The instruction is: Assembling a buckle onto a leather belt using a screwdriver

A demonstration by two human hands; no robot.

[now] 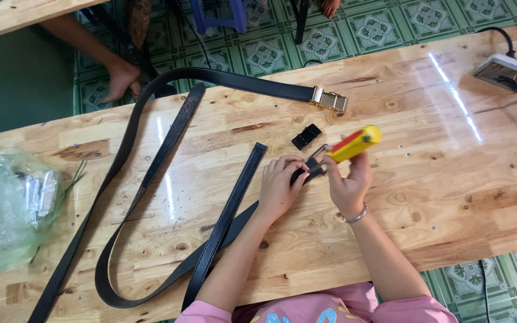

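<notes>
While the left hand (279,185) pinches the black belt end (306,173), the right hand's (349,182) grip clamps a yellow tool (354,143).

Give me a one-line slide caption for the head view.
Left hand pins a black belt end on the wooden table; right hand holds a yellow tool.

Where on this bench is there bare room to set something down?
Bare wood lies right of the right hand, up to the power strip. A smaller patch sits between the plastic bag and the belts. It is crowded around the left hand.
</notes>
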